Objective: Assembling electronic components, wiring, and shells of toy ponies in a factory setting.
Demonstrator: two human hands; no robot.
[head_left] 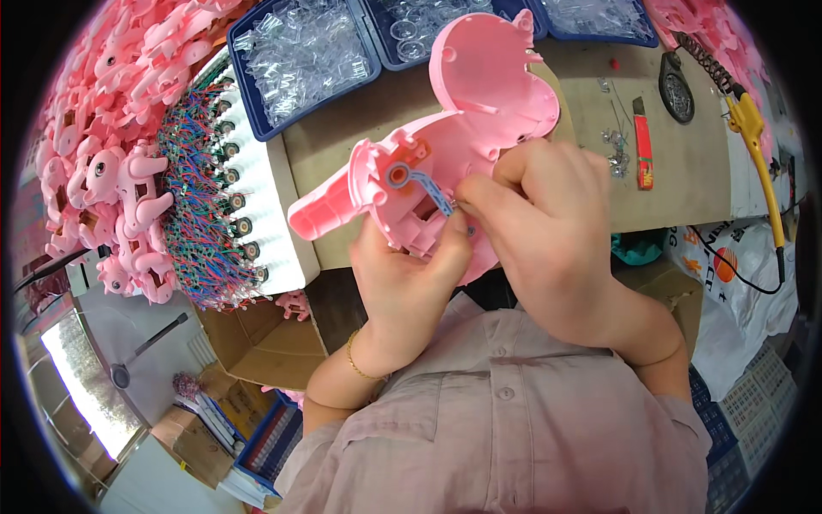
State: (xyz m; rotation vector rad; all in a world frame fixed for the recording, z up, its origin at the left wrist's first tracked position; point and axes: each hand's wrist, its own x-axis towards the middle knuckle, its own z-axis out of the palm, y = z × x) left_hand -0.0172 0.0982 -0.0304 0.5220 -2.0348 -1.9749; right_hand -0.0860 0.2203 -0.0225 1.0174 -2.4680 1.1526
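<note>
**Pink Shell Held Above the Desk, Both Hands Engaged**

At far left, a heap of pink toy parts (pixel 111 154) lies beside a white block (pixel 257 171) carrying small motors with multicoloured wires (pixel 201 197). Blue trays of clear plastic pieces (pixel 300 56) sit along the far edge of the desk (pixel 342 128). The left hand (pixel 402 274) is closed around the underside of the pink toy shell (pixel 479 94), supporting it over the desk's near edge. A blue lever piece (pixel 428 187) sits on the shell's inner face. The right hand (pixel 548 223) pinches this lever's lower end between its fingertips. A red utility knife (pixel 643 152) and a yellow-handled soldering iron (pixel 758 154) rest at right.
</note>
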